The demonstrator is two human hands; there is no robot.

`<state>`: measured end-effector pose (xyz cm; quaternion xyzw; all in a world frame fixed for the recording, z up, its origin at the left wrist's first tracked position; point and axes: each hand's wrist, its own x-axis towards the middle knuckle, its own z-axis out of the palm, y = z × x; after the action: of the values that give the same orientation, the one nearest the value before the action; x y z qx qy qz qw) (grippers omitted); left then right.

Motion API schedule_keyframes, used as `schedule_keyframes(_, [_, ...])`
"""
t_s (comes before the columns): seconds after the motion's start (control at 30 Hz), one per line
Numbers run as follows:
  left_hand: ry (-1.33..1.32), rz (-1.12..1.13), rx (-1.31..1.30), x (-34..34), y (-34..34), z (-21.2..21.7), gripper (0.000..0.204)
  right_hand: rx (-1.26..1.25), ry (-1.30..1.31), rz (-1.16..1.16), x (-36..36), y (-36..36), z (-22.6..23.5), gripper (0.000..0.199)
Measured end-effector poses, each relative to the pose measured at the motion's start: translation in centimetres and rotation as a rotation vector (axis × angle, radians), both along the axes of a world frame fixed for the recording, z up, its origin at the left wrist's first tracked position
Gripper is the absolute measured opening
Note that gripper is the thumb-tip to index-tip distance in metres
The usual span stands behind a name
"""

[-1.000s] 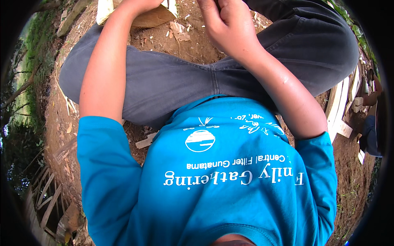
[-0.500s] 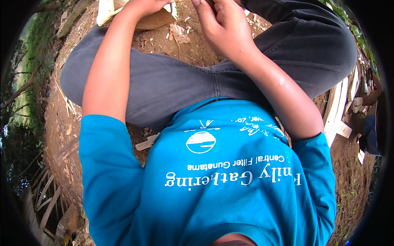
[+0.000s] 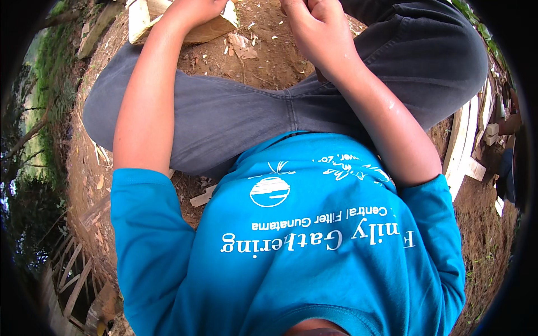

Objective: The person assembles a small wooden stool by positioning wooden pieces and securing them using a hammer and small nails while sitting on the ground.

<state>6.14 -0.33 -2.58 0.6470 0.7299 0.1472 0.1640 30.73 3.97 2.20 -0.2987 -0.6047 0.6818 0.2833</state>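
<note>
At the top edge, my left hand (image 3: 196, 11) lies over a pale block of wood (image 3: 210, 31). Its fingers are partly cut off by the picture's edge; those that show are curled, and what they hold cannot be made out. My right hand (image 3: 319, 31) is held to the right of the block, apart from it, with its fingers closed. A small dark brown piece (image 3: 320, 75) shows beneath the right wrist, perhaps the end of something in that hand. The fingertips of this hand are out of the picture too.
My legs in dark grey trousers (image 3: 224, 106) are crossed around the work area. Wood chips and a dry leaf (image 3: 242, 46) lie on the brown soil (image 3: 263, 70). Pale boards (image 3: 462, 145) lie at the right, near another person's leg (image 3: 507, 176). Greenery and slats are at the left.
My right hand has moved slightly right and up, away from the block. The brown piece now shows below its wrist. A thin metal tip by my left fingers has gone out of sight.
</note>
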Motion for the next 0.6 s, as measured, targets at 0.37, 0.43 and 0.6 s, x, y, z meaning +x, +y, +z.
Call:
schedule_keyframes(0.37, [-0.064,-0.03,-0.105,-0.3,0.6,-0.6,0.044,0.334,-0.246,0.033,0.2,0.3,-0.3,0.027])
schedule_keyframes(0.43, [-0.052,-0.075,-0.047,-0.6,0.6,-0.9,0.043,0.348,-0.164,0.011,0.1,-0.2,-1.6,0.024])
schedule_keyframes(0.6, [-0.009,-0.044,0.115,-0.6,-0.1,-1.6,0.039,0.418,-0.049,-0.055,-0.1,-0.5,0.0,0.023])
